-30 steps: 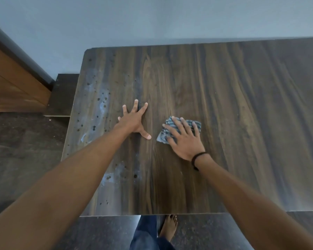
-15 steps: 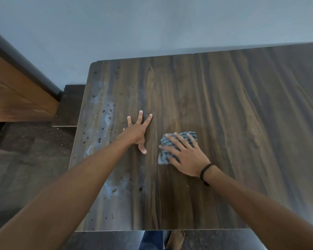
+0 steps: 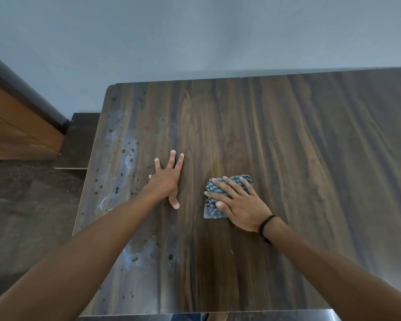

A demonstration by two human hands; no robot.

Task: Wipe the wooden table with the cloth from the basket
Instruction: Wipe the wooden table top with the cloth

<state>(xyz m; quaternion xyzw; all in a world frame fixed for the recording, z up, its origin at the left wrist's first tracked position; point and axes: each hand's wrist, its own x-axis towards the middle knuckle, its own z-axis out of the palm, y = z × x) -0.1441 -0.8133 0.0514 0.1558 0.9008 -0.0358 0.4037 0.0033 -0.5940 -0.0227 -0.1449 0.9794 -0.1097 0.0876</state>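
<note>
Head view: dark wooden tabletop (image 3: 299, 158) vs. grey wall (image 3: 195, 38). My L grip (image 3: 166, 181) lies flat on bare wood, fingers spread. My R grip (image 3: 241, 207), fingers spread, presses folded cloth (image 3: 210, 210) onto tabletop, near L grip.

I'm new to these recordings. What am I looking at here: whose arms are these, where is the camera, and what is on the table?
There is no machine here. These are a person's two bare arms, seen by one wide-angle camera worn on the head, which looks forward and down. That is why the arms come in from the bottom edge. The left hand lies flat on the dark wooden table with its fingers spread. The right hand, which wears a black wristband, presses with straight fingers on a folded blue-grey striped cloth. Neither hand grips anything. Pale smears and dark specks run along the table's left side. No basket is in view.
</note>
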